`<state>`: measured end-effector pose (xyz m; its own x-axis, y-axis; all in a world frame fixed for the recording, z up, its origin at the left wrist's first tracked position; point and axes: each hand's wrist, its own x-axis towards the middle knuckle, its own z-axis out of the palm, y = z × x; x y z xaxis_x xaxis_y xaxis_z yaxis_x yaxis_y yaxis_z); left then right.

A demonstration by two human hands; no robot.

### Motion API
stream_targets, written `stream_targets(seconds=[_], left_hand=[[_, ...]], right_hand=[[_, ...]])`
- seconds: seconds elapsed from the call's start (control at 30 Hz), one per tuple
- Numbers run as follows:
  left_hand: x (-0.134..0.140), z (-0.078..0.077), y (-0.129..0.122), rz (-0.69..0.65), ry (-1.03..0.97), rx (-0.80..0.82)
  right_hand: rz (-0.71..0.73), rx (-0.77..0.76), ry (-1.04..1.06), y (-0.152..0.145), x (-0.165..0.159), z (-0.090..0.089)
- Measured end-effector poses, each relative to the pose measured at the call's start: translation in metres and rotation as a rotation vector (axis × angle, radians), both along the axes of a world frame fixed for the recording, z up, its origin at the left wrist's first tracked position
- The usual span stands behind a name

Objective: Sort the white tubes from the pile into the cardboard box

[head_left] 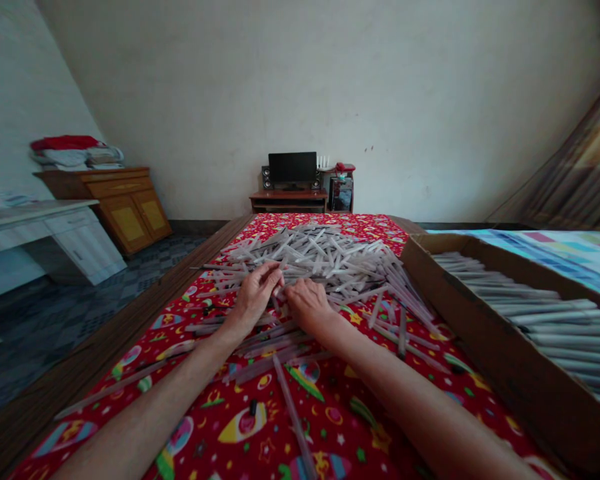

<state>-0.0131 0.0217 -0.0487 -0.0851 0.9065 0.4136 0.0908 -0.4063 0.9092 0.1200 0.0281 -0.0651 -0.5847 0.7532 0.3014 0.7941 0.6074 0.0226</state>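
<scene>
My left hand [256, 292] is closed in a pinch at the near edge of a big heap of translucent plastic tubes [325, 250]. A short piece of plastic tube [276, 301] shows at its fingertips. Close beside it, my right hand [307, 301] has its fingers curled under; what they hold, if anything, is hidden. Several loose tubes [265, 357] lie below the hands, and one long tube [294, 413] points toward me. A small black cap-like piece [253, 407] rests on the red patterned cloth [205, 427].
At the right stands a long cardboard box [460, 327] filled with rows of whitish tubes [555, 313]. Behind it is a checked bright cloth [545, 247]. A monitor [293, 168] stands on a low desk by the far wall. A wooden cabinet [130, 207] and a pale desk [75, 233] are at left.
</scene>
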Motion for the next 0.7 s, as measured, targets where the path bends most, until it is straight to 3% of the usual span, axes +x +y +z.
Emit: stream_targets(seconds=[0.13,0.23,0.4,0.57,0.7], left_hand=[[-0.001,-0.003,0.001,-0.013,0.009,-0.009],[-0.002,-0.002,0.002,-0.021,-0.01,0.004],[-0.001,0.001,0.0,-0.001,-0.046,-0.014],[0.0,0.002,-0.002,-0.003,-0.061,-0.039],[0.0,0.001,-0.002,-0.003,-0.051,-0.036]], right_hand=[[-0.003,-0.024,-0.024,0.002,-0.001,0.004],[0.096,-0.078,-0.035,0.006,0.013,0.011],[0.238,-0.035,0.092,0.014,0.038,0.018],[0.152,-0.24,0.157,0.019,0.042,0.034],[0.115,-0.231,0.156,0.018,0.047,0.034]])
